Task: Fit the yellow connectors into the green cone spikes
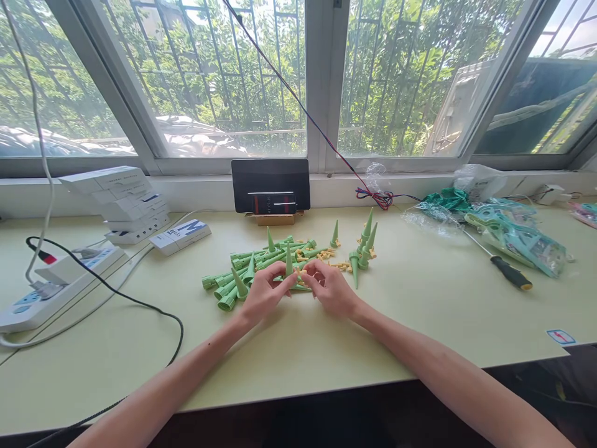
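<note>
"What lies on the left of the pale yellow table (298, 361)?"

"A white power strip (69, 287) with plugs and cables, then a leaning stack of white boxes (124, 202) on the far side. One more white box (181, 236) lies just to its right."

"And in the middle?"

"A loose pile of light green tubes and cones (236, 283). Beyond it, on the far side, a black tablet (270, 174) stands propped up, a phone (275, 203) in front of it."

"Where are the hands?"

"At the pile's near right edge. The left hand (265, 289) has its thumb and fingers closed around one green cone (288, 258), its tip pointing up. The right hand (332, 292) is just to the right, fingertips drawn together beside a small yellow piece (299, 272); I cannot tell whether they grip it."

"What is further right?"

"More yellow pieces (344, 266) just past the right hand, then a cluster of green cones (366, 246), most pointing up, one tilted towards the near side. Well to the right lie a screwdriver (510, 272) and, beyond it, teal items in clear plastic (527, 242)."
</note>
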Available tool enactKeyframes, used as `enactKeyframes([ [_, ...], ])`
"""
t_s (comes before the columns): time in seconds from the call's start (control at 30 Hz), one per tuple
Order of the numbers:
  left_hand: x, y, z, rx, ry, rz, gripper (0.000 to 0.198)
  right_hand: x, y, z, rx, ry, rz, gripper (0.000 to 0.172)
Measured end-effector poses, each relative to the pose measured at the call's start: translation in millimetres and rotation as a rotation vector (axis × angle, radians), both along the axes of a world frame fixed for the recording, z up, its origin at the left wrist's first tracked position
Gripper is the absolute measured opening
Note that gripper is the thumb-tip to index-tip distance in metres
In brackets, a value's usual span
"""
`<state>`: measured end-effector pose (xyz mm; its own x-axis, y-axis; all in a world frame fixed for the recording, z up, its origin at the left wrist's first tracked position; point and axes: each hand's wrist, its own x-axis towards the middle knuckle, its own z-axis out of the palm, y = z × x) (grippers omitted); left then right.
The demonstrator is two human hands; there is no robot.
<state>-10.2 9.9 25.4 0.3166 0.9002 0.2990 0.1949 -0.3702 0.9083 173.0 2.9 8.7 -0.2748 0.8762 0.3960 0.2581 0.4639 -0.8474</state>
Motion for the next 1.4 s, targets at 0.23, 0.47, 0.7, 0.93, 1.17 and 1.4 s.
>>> enactKeyframes([
  [0.23, 1.0, -1.8, 1.6, -0.015, 0.009, -0.034, 0.027, 1.1, 0.4, 0.3, 0.0, -0.004, 0.017, 0.021],
  [0.47, 1.1, -3.5, 4.7, -0.022, 0.0, -0.087, 0.024, 1.3, 1.1, -1.0, 0.008, -0.034, 0.026, 0.028],
  [0.7, 0.1, -3.0, 4.4, -0.027, 0.002, -0.115, 0.023, 1.7, 3.0, -3.0, 0.064, -0.093, 0.021, 0.036],
  [0.93, -1.3, -1.4, 0.9, -0.019, -0.001, -0.135, 0.022, 2.0, 4.2, -3.8, 0.059, -0.109, 0.019, 0.043],
  [1.17, -0.3, -1.9, 1.7, -0.048, -0.002, -0.126, 0.024, 0.6, 4.4, -4.8, 0.038, -0.076, 0.011, 0.045],
  [1.4, 0.7, -2.6, 4.3, -0.132, -0.045, -0.077, 0.027, 0.3, 0.0, -1.4, 0.018, -0.017, 0.021, 0.028],
])
